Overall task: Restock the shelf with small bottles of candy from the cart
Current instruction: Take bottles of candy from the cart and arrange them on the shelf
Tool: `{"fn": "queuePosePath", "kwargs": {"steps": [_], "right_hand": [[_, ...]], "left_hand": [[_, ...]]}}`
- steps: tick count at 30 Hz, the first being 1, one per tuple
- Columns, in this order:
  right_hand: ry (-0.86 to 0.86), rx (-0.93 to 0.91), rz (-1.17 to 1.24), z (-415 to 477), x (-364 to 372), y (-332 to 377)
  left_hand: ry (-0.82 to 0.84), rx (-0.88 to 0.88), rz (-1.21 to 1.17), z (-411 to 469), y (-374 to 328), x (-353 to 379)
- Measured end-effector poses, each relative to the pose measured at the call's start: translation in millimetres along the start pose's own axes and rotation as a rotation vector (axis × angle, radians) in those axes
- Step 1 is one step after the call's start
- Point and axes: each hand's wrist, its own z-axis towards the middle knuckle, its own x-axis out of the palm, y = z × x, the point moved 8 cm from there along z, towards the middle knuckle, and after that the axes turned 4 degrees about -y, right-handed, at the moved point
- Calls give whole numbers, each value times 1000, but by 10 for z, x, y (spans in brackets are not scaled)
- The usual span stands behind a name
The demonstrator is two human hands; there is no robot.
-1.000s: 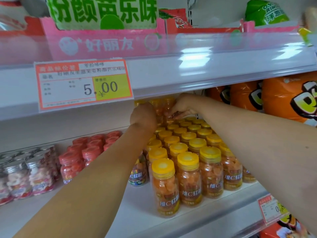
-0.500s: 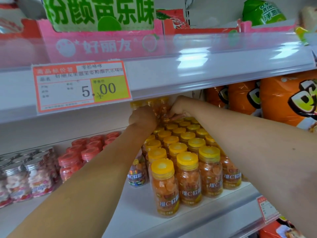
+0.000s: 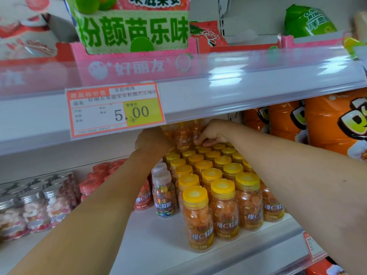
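Rows of yellow-capped orange candy bottles (image 3: pixel 222 187) on the shelf (image 3: pixel 158 245), raised bottle (image 3: pixel 183 136) at the back above their caps, right hand (image 3: pixel 215 132) curled against it, left hand (image 3: pixel 153 142) just beside, its grip hidden

Bright yellow ribbed caps on small clear plastic bottles (image 3: pixel 198 219), orange candy within, orange-and-yellow labels with white characters. Beside these, a clear bottle with a cloudy whitish cap (image 3: pixel 163 195), with orange, green and dark patches on its label. Red caps and reddish contents on further red-capped clear bottles (image 3: pixel 89 187). Silver lids on clear round jars (image 3: pixel 33 213), pink and white sweets inside. Plain white on the metal shelf (image 3: pixel 158 245). White paper price tag (image 3: pixel 116 110) edged in orange, with a yellow block and black digits. Pink cardboard display tray (image 3: pixel 135 66) lettered in white. Pale green box (image 3: pixel 135 30) with dark green characters. Glossy orange snack bags (image 3: pixel 335 120) with black-and-white lettering.
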Motion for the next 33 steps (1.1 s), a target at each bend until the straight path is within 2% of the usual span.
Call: {"fn": "queuePosePath", "kwargs": {"steps": [3, 11, 16, 19, 23, 27, 29, 33], "right_hand": [[-30, -22, -19, -39, -4, 37], [-94, -90, -130, -240, -124, 127], [-162, -216, -397, -769, -260, 184], [-141, -250, -528, -1251, -327, 142], [-105, -265, -474, -2071, -484, 85], [-321, -450, -326, -2968, -698, -67], [-359, -510, -384, -3364, -638, -269], [-170, -482, -520, -3852, -262, -903]], "left_hand": [[28, -89, 33, 16, 174, -12], [57, -74, 57, -158, 148, -7], [14, 136, 26, -656, -198, -235], [-32, 233, -113, -1061, -340, -436], [-177, 302, -198, -1684, -482, -789], [-274, 363, -349, -2661, -612, -1013], [-195, 350, -418, -3156, -600, -908], [44, 291, -370, -4016, -470, -461]]}}
